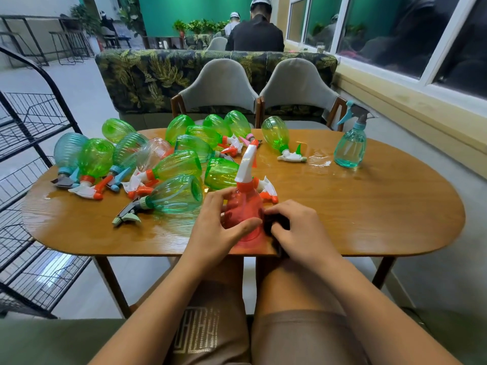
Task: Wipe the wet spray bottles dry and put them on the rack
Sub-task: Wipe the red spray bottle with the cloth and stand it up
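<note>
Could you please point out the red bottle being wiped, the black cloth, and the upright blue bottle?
red bottle (244, 205): head view, its body.
black cloth (274, 223): head view, bunched part.
upright blue bottle (350, 150): head view, its body.

The table (369, 206) is grained wood with a glossy, wet sheen. The red bottle (245, 206) and green bottles (179, 164) are translucent, shiny plastic. The dark cloth (274, 223) looks matt; the rack (34, 127) is black metal wire

A heap of bottles (179, 164) lies on the counter's (369, 219) left half. A lone bottle (276, 135) lies right of it, an upright bottle (350, 148) further right. A near bottle (245, 206) stands at the front edge, with a cloth (274, 225) against its right. The rack (34, 111) is left of the counter, chairs (218, 85) behind.
</note>
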